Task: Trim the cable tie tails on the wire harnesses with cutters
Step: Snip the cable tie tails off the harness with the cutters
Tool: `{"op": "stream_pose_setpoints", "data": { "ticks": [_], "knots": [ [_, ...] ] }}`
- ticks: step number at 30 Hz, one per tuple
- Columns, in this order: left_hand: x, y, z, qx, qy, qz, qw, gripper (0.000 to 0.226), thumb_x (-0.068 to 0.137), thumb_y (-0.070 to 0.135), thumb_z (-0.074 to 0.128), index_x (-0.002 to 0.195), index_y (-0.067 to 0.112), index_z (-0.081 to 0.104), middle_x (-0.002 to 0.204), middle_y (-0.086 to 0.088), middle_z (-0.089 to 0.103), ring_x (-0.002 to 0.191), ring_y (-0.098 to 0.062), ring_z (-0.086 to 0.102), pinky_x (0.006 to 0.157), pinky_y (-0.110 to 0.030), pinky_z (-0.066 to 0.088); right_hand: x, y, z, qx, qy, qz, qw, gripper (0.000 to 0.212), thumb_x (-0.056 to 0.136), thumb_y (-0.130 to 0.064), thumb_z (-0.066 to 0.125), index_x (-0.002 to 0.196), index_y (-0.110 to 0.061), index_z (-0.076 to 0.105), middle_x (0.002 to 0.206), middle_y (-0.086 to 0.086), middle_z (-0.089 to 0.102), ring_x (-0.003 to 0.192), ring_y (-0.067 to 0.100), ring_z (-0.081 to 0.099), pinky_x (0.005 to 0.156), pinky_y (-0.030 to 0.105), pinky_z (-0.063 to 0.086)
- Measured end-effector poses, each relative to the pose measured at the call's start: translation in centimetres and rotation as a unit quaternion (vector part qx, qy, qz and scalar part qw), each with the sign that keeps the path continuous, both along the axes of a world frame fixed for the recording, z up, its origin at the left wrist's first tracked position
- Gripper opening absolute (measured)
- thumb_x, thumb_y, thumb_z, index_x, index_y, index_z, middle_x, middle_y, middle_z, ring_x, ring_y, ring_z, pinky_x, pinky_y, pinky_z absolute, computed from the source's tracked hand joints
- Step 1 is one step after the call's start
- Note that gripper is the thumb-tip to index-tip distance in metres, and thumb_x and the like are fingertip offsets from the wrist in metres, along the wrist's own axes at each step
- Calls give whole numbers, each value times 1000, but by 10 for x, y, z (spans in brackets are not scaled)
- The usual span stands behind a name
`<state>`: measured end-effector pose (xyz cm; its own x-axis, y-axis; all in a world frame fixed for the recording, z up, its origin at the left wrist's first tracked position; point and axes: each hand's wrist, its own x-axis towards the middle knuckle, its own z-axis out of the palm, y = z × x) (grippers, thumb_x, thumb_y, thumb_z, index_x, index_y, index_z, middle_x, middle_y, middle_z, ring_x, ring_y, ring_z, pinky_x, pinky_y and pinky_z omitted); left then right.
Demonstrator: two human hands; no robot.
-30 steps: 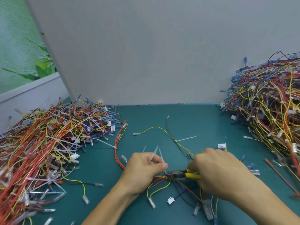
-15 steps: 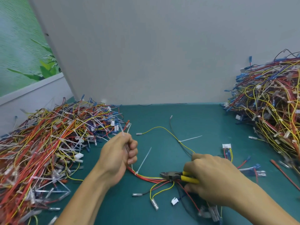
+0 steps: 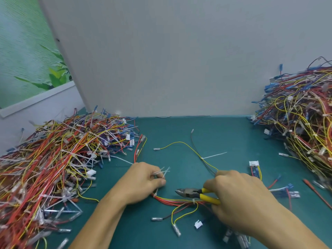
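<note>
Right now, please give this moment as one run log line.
left hand: pinches white tie tails | right hand: grips yellow cutters | harness: lies on green mat | long tail: uncut

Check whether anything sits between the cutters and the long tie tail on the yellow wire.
Nothing visible. Only bare mat lies between the nose of the cutters and the tie tail, which sticks out free to the right of the yellow wire. The left hand, pinching tie strips, is off to the side.
</note>
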<state>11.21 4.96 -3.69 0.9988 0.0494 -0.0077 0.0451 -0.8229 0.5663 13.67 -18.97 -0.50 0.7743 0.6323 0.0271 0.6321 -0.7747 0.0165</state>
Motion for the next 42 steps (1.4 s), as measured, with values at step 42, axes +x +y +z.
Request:
{"op": "stream_pose_setpoints", "data": {
  "ticks": [42],
  "knots": [
    [-2,-21,-6,-219,-5,-36,975,23,75,34,67,67,13,63,46,12,36,48,-5,27,47,-16,24,-3,9,-14,0,24,-20,1000,20,86,-34,48,102,-26,58,91,-4,42,99,24,57,61,29,31]
  ]
}}
